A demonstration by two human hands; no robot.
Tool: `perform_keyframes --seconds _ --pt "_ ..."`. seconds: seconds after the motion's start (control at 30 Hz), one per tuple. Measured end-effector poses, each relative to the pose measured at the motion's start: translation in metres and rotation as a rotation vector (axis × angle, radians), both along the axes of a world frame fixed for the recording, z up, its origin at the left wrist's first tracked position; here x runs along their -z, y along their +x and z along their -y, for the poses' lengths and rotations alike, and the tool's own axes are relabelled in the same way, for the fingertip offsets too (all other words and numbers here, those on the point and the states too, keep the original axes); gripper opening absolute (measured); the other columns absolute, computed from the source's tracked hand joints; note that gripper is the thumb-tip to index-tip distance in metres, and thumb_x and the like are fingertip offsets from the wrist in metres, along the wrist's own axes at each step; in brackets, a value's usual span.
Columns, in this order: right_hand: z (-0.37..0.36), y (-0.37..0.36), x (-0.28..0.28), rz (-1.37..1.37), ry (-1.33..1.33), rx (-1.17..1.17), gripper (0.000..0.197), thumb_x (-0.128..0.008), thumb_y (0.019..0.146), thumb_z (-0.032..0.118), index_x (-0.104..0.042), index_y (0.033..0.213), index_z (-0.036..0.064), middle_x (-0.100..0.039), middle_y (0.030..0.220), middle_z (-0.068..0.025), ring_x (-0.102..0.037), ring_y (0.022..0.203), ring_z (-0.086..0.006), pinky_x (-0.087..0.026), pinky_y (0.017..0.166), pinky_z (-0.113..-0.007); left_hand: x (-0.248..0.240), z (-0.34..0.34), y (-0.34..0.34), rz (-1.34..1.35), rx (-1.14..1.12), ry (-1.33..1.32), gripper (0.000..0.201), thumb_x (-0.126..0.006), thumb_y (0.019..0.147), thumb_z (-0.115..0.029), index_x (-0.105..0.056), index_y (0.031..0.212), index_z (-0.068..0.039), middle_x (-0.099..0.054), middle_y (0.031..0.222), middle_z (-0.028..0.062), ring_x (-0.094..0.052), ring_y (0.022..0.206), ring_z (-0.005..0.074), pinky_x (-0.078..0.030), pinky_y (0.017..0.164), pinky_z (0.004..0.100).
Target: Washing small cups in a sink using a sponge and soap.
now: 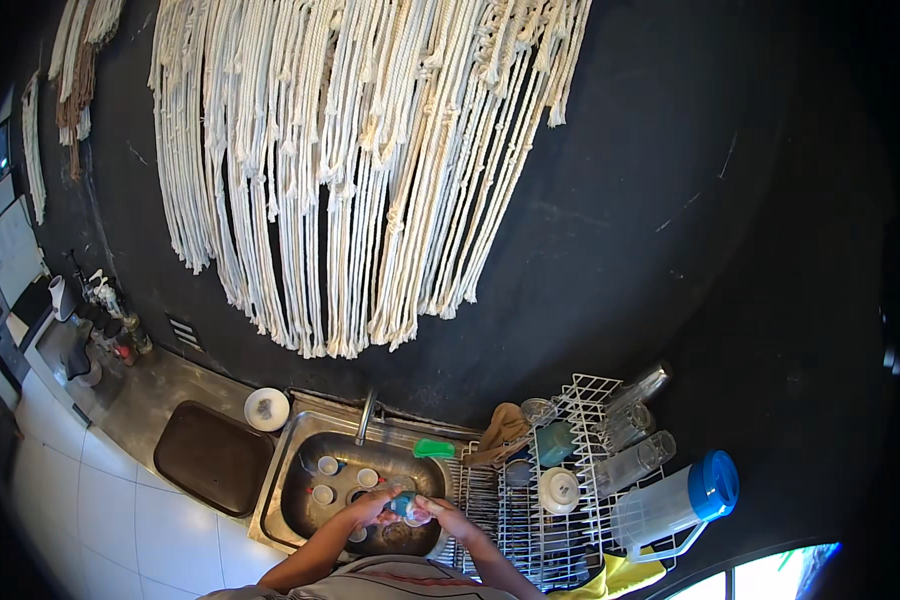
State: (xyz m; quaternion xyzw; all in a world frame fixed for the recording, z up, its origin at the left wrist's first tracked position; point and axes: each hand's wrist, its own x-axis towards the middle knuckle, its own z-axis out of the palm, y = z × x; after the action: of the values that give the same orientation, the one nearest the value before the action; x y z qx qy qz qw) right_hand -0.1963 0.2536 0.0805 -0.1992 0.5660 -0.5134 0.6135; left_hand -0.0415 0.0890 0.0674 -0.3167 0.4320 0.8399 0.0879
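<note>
Over the steel sink (pixel 288 500), my left hand (pixel 372 508) and my right hand (pixel 442 516) come together around what looks like a small blue cup (pixel 403 502). The fingers of both hands are closed on it, and they hide part of its shape. Something pale and pinkish shows at its right end, too small to make out. Several small white cups (pixel 328 465) with coloured handles stand on the sink floor, left of and beyond my hands. One of them is partly hidden below my left hand.
The tap (pixel 367 418) rises behind the sink, with a green sponge (pixel 433 448) on the ledge. At right, a white wire rack (pixel 515 520) holds glasses, a white dish (pixel 559 491) and a blue-lidded pitcher (pixel 660 508). Leftward lie a brown tray (pixel 213 455) and a white bowl (pixel 267 409).
</note>
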Motion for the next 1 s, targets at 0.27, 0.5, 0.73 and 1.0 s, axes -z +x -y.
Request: perform_keyframes --seconds 0.27,0.5,0.73,1.0 --pt "0.013 0.025 -0.002 -0.072 -0.055 -0.044 0.024 -0.061 0.097 0.029 -0.056 0.101 0.006 -0.049 0.077 0.0063 -0.041 0.063 -0.0021 -0.031 0.053 -0.019 0.007 0.004 0.027 -0.179 0.097 -0.068 0.054 -0.066 0.094 -0.029 -0.046 0.143 -0.018 -0.063 0.108 0.0014 -0.061 0.086 0.0088 -0.046 0.067 0.0216" --pt "0.03 0.053 -0.003 -0.058 0.004 0.041 0.026 -0.076 0.085 0.029 -0.056 0.08 0.0137 -0.053 0.068 0.0063 -0.046 0.056 -0.0028 -0.034 0.05 -0.02 -0.024 0.001 0.053 -0.33 0.033 -0.401 0.073 -0.062 0.07 0.005 -0.05 0.14 -0.013 -0.053 0.134 0.006 -0.051 0.121 0.0181 -0.042 0.102 0.03" --pt "0.041 0.105 -0.014 0.066 0.015 0.279 0.03 -0.077 0.083 0.031 -0.06 0.068 0.0109 -0.059 0.063 -0.0003 -0.055 0.058 -0.009 -0.041 0.054 -0.024 -0.018 0.008 0.084 -0.311 -0.042 -1.181 0.078 -0.061 0.071 0.005 -0.039 0.145 -0.008 -0.056 0.126 0.0251 -0.055 0.117 0.0403 -0.043 0.101 0.0418" --pt "0.07 0.149 0.003 0.114 -0.177 0.461 0.022 -0.069 0.088 0.015 -0.065 0.109 0.0081 -0.068 0.089 -0.0012 -0.06 0.076 -0.008 -0.046 0.07 -0.025 -0.026 0.076 0.114 -0.31 0.205 -0.646 0.057 -0.057 0.097 -0.038 -0.044 0.137 0.0 -0.051 0.135 0.0139 -0.047 0.126 0.0213 -0.036 0.107 0.0375"
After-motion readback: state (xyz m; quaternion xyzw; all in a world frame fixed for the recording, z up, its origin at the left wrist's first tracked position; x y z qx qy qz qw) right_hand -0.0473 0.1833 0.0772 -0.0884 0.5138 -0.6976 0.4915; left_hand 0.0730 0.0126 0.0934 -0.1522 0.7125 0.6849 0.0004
